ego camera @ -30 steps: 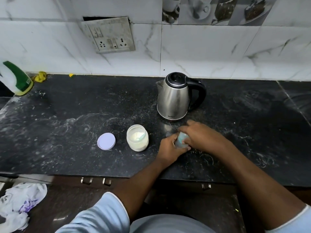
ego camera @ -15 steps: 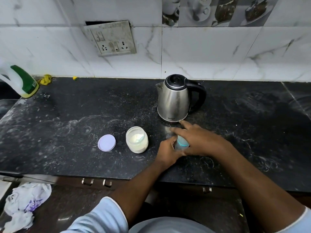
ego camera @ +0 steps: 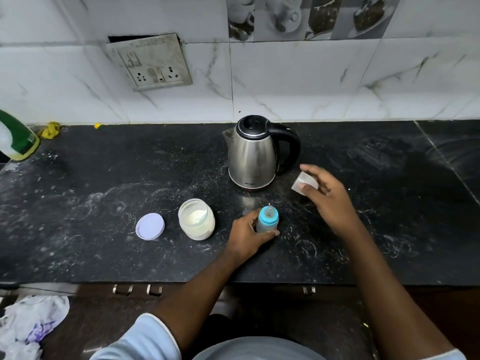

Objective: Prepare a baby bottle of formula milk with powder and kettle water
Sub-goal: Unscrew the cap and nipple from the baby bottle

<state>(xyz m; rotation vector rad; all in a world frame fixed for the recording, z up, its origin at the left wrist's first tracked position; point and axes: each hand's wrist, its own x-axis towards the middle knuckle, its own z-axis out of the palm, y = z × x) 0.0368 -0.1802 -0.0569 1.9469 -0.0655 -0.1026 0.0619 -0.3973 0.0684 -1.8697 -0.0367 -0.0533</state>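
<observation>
A small baby bottle [ego camera: 267,219] with a blue collar and clear teat stands upright on the black counter [ego camera: 104,183]. My left hand [ego camera: 246,235] wraps around its body. My right hand [ego camera: 327,198] is off to the right of the bottle, holding the bottle's clear cap [ego camera: 304,183] near the kettle's base. The steel kettle [ego camera: 255,153] with a black lid and handle stands behind the bottle. An open jar of white formula powder [ego camera: 196,219] sits left of the bottle, its lilac lid [ego camera: 150,226] lying flat further left.
A green and white bottle [ego camera: 17,137] leans at the far left edge. A wall socket plate [ego camera: 152,62] hangs on the tiled wall behind. Crumpled white plastic [ego camera: 28,326] lies below the counter at the lower left. Powder dust streaks the counter.
My right hand has lifted the clear cap off the bottle and carried it to the right, beside the kettle. The blue collar and teat are now exposed. My left hand stays on the bottle.
</observation>
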